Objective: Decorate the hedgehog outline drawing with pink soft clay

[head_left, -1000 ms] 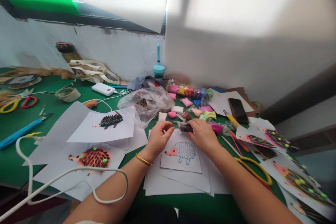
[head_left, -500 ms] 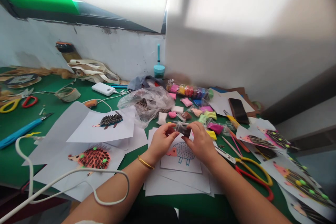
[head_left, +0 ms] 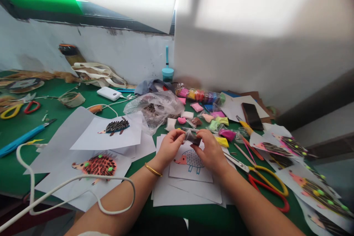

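Between my two hands is a small clear packet of black modelling clay (head_left: 193, 138). My left hand (head_left: 172, 146) pinches the loose plastic at its left end. My right hand (head_left: 210, 149) grips the dark right end between thumb and fingers. Beneath them, on a stack of white sheets (head_left: 188, 195), lies a hedgehog drawing (head_left: 190, 160) with a pink face and blue outline. Several small packets of coloured clay, such as a magenta packet (head_left: 227, 134) and a yellow packet (head_left: 222, 141), lie just beyond my right hand.
Large scissors (head_left: 267, 180) with yellow and red handles lie right of the sheets. Seed-covered hedgehog pictures lie left (head_left: 101, 166) and right (head_left: 318, 191). A plastic bag of seeds (head_left: 155, 108) is behind my hands. A white cable (head_left: 83, 180) loops across the left front. A phone (head_left: 251, 116) lies back right.
My left hand has shifted slightly, and the packet's clear plastic end shows a little more between my hands. Both hands still hold the packet above the drawing.
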`<act>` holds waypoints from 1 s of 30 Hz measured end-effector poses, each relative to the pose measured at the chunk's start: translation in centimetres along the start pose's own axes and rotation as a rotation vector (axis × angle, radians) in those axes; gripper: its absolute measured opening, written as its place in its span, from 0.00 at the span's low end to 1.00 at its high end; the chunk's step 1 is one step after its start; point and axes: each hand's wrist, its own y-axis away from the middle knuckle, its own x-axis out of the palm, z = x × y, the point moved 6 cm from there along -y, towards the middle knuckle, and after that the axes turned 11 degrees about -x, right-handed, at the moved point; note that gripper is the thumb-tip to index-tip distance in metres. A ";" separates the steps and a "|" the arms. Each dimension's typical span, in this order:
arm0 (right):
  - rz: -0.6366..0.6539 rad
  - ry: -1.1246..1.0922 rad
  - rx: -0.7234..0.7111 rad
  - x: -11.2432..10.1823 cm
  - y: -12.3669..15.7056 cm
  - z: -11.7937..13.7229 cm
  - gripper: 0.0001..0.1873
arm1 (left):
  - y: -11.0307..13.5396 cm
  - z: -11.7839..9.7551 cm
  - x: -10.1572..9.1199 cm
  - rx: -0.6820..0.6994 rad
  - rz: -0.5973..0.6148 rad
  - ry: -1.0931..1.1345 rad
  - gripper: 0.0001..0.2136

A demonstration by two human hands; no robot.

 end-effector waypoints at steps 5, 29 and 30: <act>-0.006 0.006 -0.046 0.0 0.1 0.7 0.14 | 0.1 0.1 0.3 -0.119 0.129 0.056 0.15; 0.002 0.021 0.018 -0.7 -0.1 -0.2 0.14 | 0.4 0.6 1.0 -0.165 0.199 -0.065 0.15; 0.011 0.026 0.009 -0.6 -0.1 -0.1 0.17 | 0.4 0.6 1.0 -0.155 0.194 -0.072 0.15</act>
